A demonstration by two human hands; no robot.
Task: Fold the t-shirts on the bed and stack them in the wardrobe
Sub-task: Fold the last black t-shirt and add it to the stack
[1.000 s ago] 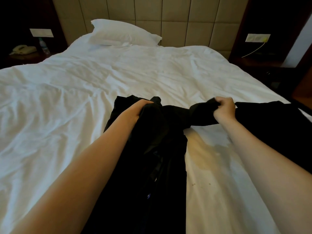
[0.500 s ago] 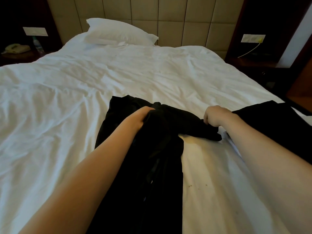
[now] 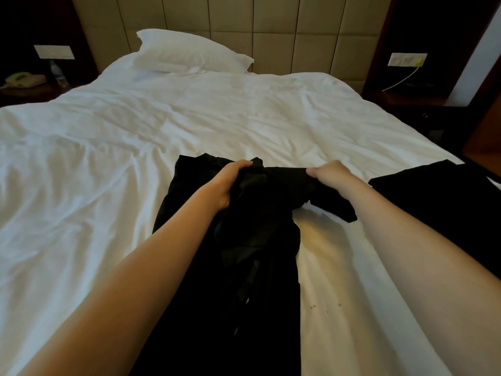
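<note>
My left hand (image 3: 230, 185) and right hand (image 3: 329, 173) grip a black t-shirt (image 3: 257, 240) on the bed (image 3: 108, 158); another black garment (image 3: 447, 199) lies at three o'clock.

A hotel-style bedroom: a white-sheeted bed (image 3: 189, 126) fills the frame, a padded headboard (image 3: 271, 33) at top, a bedside telephone (image 3: 23, 80) upper left

Soft light fills the rumpled white bed sheet (image 3: 189, 126); past its far corners the room goes dark. The crumpled black cloth t-shirt (image 3: 257, 240) on it shows no detail. Edges bow.
</note>
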